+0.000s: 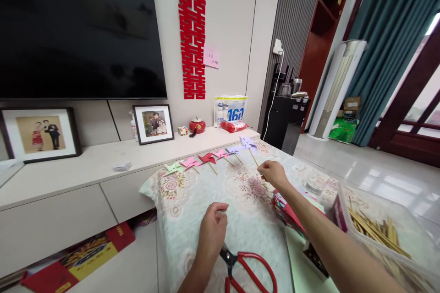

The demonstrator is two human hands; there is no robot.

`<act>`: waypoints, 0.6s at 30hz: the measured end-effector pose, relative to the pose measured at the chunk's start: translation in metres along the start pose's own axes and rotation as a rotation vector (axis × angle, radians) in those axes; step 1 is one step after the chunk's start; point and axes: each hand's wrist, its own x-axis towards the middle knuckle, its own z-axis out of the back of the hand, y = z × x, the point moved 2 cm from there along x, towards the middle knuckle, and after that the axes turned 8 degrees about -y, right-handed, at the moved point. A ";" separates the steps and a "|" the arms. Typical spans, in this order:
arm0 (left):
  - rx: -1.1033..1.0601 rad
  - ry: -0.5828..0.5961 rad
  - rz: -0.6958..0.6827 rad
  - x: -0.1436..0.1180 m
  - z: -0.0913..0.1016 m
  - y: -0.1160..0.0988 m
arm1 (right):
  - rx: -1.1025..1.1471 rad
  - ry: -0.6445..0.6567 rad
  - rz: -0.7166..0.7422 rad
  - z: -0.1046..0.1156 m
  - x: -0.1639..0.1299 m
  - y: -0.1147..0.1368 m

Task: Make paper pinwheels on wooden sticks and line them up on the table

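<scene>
The right hand (273, 174) pinches the stick (255, 160) of the lavender pinwheel (247, 143), located at the far edge of the floral tablecloth (254, 219), right of five other pinwheels (207, 159). The left hand (213, 226) is half-open over the near cloth, beside red-handled scissors (231, 259). Behind, a white cabinet (92, 161) supports two picture frames (154, 123) below a television (79, 32); at right, a teal curtain (385, 41) hangs beyond the glossy tiled floor (318, 155)
</scene>
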 end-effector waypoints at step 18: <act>0.138 -0.068 -0.259 0.019 0.000 0.041 | -0.353 -0.049 -0.236 -0.089 0.165 -0.043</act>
